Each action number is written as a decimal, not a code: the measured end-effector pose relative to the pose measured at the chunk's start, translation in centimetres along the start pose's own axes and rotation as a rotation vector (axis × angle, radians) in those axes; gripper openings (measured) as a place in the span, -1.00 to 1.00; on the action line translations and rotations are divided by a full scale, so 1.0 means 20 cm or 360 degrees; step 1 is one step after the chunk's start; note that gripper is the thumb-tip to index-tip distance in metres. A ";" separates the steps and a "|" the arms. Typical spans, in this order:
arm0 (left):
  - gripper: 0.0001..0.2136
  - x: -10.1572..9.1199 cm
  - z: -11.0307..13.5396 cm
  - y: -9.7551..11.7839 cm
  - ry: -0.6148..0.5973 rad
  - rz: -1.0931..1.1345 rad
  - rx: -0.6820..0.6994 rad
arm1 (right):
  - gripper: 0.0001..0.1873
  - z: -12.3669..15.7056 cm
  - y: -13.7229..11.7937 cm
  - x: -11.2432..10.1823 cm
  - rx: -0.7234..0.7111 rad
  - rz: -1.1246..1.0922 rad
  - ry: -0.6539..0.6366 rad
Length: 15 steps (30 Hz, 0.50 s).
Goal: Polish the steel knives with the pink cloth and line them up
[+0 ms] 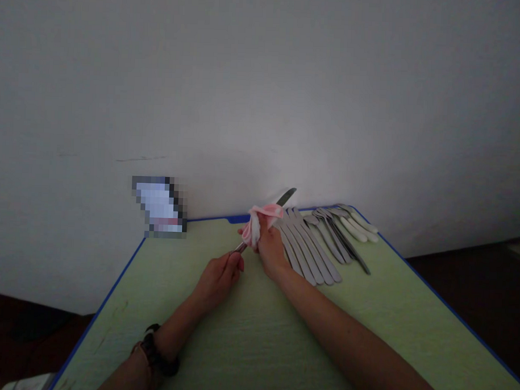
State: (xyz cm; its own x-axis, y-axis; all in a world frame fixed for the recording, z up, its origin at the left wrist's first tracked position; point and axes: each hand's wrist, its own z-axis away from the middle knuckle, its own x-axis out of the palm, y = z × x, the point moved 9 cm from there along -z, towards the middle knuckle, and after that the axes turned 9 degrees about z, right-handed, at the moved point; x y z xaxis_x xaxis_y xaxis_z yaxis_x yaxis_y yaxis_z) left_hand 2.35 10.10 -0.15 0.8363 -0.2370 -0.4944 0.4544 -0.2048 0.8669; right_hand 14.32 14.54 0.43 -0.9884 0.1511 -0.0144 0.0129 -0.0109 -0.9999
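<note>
A table knife (286, 196) slants up and to the right above the green table, its blade tip near the wall. My left hand (221, 276) is closed around the lower end of its handle. Wrapped over the knife's middle is a pink and white cloth (253, 229), which my right hand (270, 244) grips from the right side. The cloth and fingers hide the middle of the knife. Just right of my right hand lie several silver knives (311, 248) in a row, handles toward me.
Right of the knives lie several spoons and dark-handled pieces (333, 237), then white-handled cutlery (356, 227). A blurred, phone-like device (159, 206) leans on the wall at the back left corner. The green table (220, 353) has a blue edge and meets the wall (263, 93).
</note>
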 end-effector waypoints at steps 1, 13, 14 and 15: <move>-0.59 0.00 0.00 -0.01 -0.0010 0.0116 -0.0026 | -0.30 0.02 0.01 0.03 -0.0002 -0.0018 -0.0037; -0.71 -0.03 -0.02 -0.02 0.0133 0.0338 0.0016 | -0.38 0.05 0.09 0.12 0.0050 -0.0244 -0.0185; -0.71 -0.02 -0.01 -0.01 0.0111 0.0366 0.0035 | -0.37 0.05 0.10 0.12 0.0053 -0.0249 -0.0188; -0.70 -0.01 -0.01 -0.01 0.0084 0.0384 0.0049 | -0.36 0.05 0.10 0.12 0.0060 -0.0259 -0.0189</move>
State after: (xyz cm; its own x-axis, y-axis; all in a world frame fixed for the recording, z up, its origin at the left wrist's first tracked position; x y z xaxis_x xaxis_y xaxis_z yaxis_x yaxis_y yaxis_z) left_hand 2.17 10.41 -0.15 0.9347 -0.2326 -0.2686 0.2308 -0.1773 0.9567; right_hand 11.93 13.97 -1.64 -0.9879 0.0365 0.1505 -0.1518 -0.0331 -0.9879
